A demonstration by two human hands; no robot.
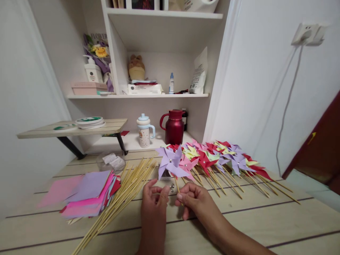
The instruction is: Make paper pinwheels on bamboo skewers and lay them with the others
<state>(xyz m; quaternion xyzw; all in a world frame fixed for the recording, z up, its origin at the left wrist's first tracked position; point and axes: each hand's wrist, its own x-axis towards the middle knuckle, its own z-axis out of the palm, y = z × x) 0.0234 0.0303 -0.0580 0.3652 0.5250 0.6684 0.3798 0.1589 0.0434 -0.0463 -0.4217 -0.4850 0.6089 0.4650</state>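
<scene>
My left hand [154,198] is pinched closed near a small silver pin or bead [172,187] at the base of a purple paper pinwheel [170,162]. My right hand [195,200] is closed round the pinwheel's thin wooden stick [177,185], holding the pinwheel upright above the table. Both hands meet at the middle of the wooden table [265,219]. A bundle of bare bamboo sticks [119,198] lies just left of my left hand.
Several finished pinwheels [223,157] in red, purple, pink and yellow lie in a row at the right. A stack of coloured paper squares [87,194] sits at the left. A red jug [174,126], a cup [144,131] and shelves stand behind.
</scene>
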